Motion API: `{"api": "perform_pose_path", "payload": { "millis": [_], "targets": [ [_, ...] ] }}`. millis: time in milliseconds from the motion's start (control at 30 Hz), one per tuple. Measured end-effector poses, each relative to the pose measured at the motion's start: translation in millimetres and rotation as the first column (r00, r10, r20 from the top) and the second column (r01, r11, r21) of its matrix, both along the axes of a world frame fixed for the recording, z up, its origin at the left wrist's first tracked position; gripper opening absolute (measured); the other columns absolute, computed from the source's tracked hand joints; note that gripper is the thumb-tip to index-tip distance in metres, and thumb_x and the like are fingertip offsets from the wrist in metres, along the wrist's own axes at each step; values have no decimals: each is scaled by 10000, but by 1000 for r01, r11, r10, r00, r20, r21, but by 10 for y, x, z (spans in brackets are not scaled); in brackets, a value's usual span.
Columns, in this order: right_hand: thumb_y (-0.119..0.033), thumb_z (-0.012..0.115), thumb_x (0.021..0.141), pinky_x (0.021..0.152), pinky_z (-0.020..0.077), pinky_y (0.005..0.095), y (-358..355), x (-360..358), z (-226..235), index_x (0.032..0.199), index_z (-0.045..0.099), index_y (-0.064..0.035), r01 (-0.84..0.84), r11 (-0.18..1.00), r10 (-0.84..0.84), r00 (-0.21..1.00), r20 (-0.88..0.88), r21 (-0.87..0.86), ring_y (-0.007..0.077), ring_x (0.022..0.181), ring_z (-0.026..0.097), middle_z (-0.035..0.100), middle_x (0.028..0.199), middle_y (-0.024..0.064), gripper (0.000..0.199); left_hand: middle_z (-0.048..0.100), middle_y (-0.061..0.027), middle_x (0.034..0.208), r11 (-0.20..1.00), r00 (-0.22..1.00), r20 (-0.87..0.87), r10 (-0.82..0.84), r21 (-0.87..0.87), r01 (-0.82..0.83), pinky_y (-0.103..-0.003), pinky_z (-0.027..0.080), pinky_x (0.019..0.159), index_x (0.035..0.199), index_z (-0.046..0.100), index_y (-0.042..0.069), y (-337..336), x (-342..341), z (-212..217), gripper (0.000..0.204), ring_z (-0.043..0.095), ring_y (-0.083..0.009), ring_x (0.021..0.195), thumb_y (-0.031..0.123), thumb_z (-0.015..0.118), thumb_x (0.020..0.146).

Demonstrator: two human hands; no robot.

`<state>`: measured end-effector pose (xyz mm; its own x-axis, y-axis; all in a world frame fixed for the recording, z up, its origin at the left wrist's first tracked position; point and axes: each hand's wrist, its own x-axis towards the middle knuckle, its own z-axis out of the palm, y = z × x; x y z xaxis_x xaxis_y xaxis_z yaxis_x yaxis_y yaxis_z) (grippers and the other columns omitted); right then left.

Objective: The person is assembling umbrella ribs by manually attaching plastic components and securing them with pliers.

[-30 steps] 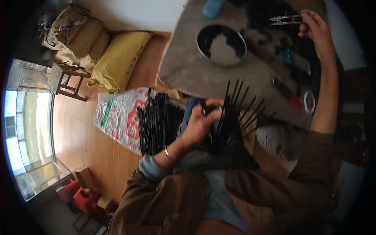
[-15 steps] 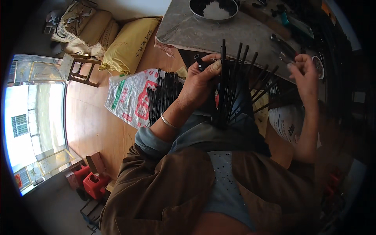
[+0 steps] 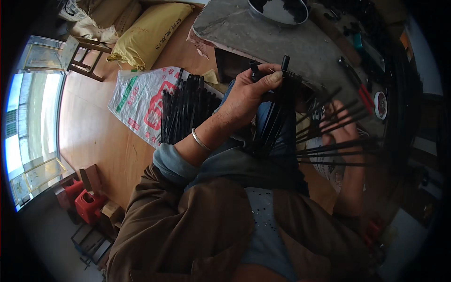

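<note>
My left hand point(image 3: 256, 89), wearing a bracelet, is closed around the upper part of a black frame of thin rods point(image 3: 277, 120), which looks like an umbrella frame. Its shaft top point(image 3: 285, 62) sticks up past my thumb. A short black tube end point(image 3: 254, 70) also pokes out by my index finger. Several loose rods point(image 3: 329, 129) fan out to the right from the frame. Behind these rods is my right hand point(image 3: 339, 120), blurred, with its fingers partly bent; whether it grips a rod cannot be made out. The frame's lower end rests at my lap.
Many black rods point(image 3: 188, 110) lie on a white printed sack point(image 3: 141, 101) to the left. Ahead stands a grey table point(image 3: 249, 35) with a metal bowl point(image 3: 279, 21), a red-handled tool point(image 3: 364, 96) and a round tin point(image 3: 380, 105). A yellow sack point(image 3: 148, 37) and red stools point(image 3: 89, 204) stand left.
My right hand has come down and inward from beside the tool at the table edge to behind the rods. Several rods have spread further right. My left hand keeps its hold; the whole view has shifted.
</note>
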<state>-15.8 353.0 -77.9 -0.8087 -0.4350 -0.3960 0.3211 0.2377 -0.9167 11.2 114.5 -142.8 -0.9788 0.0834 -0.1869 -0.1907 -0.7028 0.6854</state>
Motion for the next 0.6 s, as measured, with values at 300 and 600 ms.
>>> {"api": "perform_pose_path", "payload": {
  "millis": [300, 600],
  "targets": [
    [-497, 391, 964, 436, 302, 170, -427, 79, 36, 1225, 515, 15, 111, 994, -113, 988, 106, 26, 38, 503, 369, 467, 685, -13, 588, 641, -9, 881, 993, 999, 7, 45, 108, -45, -266, 515, 737, 1065, 602, 56, -84, -32, -166, 240, 610, -94, 799, 204, 651, 883],
    [-386, 465, 950, 516, 356, 211, -411, 103, 32, 1136, 533, 33, 76, 985, -19, 939, 342, -155, 90, 603, 436, 478, 738, 13, 463, 617, 35, 877, 994, 1000, 1, 12, 109, -12, -235, 469, 716, 1083, 614, 85, -152, 1, -148, 212, 571, -64, 809, 206, 613, 909]
  ]
}}
